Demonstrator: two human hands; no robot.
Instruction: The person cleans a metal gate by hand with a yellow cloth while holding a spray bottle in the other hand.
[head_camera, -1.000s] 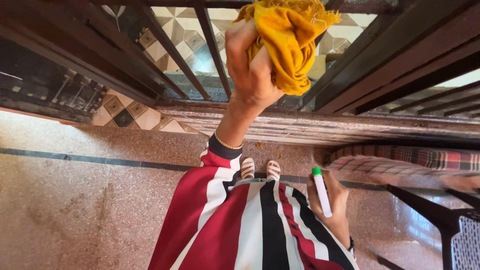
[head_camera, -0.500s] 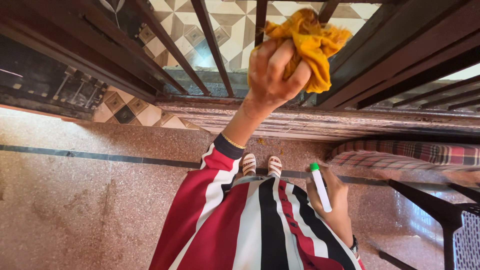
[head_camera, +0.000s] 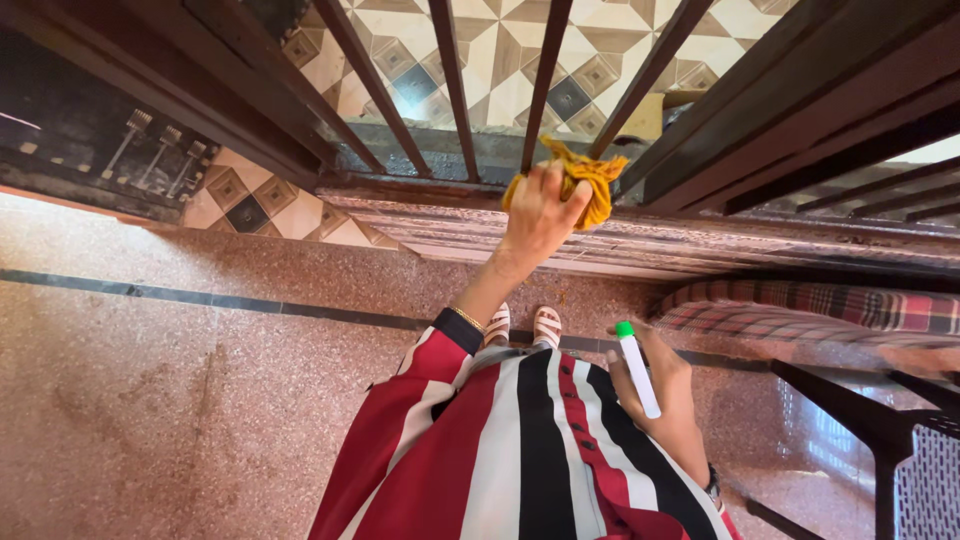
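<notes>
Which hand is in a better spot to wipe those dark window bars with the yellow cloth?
Probably the left hand. It grips the yellow cloth right at the foot of the window bars. The right hand hangs low beside the striped dress, holding a white green-capped bottle.

Speckled reddish terrazzo floor (head_camera: 150, 400) with a dark inlaid stripe (head_camera: 200, 298) — dark barred grille (head_camera: 450, 80), patterned tiles (head_camera: 500, 50) beyond.

Red, white, black striped garment (head_camera: 520, 450), gold bangle (head_camera: 466, 318), striped sandals (head_camera: 522, 325)

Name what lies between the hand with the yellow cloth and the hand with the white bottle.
In the head view: striped dress and sandalled feet.
</notes>
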